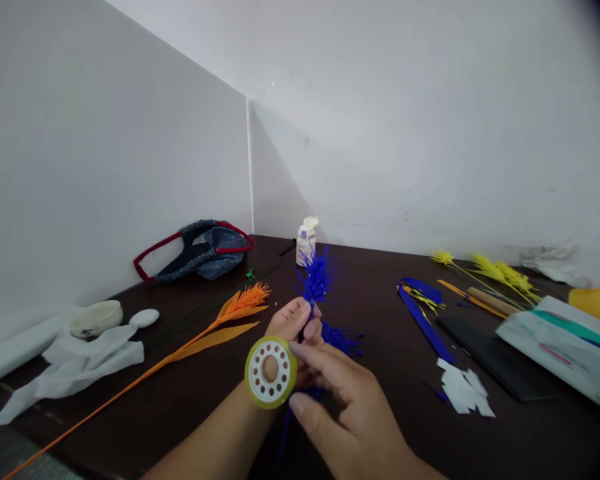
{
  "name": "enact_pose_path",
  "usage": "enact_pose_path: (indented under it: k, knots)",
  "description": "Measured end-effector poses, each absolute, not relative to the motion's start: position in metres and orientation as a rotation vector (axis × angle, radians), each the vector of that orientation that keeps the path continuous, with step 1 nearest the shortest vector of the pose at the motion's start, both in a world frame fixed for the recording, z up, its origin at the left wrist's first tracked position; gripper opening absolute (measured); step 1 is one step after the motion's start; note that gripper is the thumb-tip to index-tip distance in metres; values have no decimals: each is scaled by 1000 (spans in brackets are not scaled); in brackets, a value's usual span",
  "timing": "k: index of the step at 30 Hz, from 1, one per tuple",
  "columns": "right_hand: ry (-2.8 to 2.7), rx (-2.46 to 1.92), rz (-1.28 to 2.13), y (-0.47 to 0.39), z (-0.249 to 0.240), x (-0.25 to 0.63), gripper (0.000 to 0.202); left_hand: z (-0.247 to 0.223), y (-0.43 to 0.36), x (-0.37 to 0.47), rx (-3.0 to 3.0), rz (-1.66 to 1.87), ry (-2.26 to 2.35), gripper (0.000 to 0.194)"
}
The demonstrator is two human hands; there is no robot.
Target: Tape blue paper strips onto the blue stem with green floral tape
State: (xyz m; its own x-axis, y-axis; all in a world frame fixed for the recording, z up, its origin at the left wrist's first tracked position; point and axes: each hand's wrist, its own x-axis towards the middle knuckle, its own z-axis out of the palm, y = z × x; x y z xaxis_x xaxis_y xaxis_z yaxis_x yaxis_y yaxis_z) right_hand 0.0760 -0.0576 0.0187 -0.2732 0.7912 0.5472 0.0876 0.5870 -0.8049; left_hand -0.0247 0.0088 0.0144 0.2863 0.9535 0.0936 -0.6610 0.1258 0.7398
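My left hand [293, 320] pinches a blue crepe-paper wheat ear [316, 277] just below its bristly head, holding it upright in the middle of the view. Most of its stem is hidden behind my hands. At the lower right, my right hand [343, 407] grips a roll of yellowish tape [249, 373] with a white perforated core. Its thumb and forefinger are at the roll's right edge, and the roll overlaps my left wrist. Blue paper trimmings [341, 339] lie on the dark table behind my hands.
An orange paper wheat stem [190, 348], white cloth [90, 363] and bowl [96, 319] lie left. Behind are a denim bag [210, 250] and white bottle [306, 250]. Right: blue strips [425, 327], yellow wheat ears [507, 275], a black board [490, 357], a plastic packet [555, 347].
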Motion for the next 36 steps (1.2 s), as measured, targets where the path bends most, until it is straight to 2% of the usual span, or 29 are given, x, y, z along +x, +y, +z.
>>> enact_pose_path:
  k: [4, 8, 10, 12, 17, 25, 30, 33, 36]
  knots:
    - [-2039, -631, 513, -64, 27, 78, 50, 17, 8, -28, 685, 1145, 285, 20]
    - [-2028, -732, 406, -34, 29, 106, 25, 20, 10, -30, 651, 1201, 158, 15]
    - [-1944, -1062, 355, -4, 18, 133, 20, 20, 11, -31, 612, 1225, 129, 16]
    - [-2050, -1350, 444, 25, 1, 161, 20, 19, 12, -32, 584, 1224, 127, 18]
    - [-2225, -1378, 517, 55, -41, 195, 21, 16, 15, -33, 585, 1247, 156, 18]
    - [-2251, -1427, 492, 52, -51, 185, 23, 14, 16, -32, 637, 1249, 162, 16]
    - [-2152, -1392, 638, 45, -34, 190, 28, 10, 18, -31, 650, 1258, 182, 12]
    - [-1857, -1144, 977, 34, -13, 184, 31, 7, 19, -30, 669, 1269, 175, 6]
    - [-1419, -775, 1371, 20, 4, 170, 21, 5, 19, -29, 689, 1289, 166, 4]
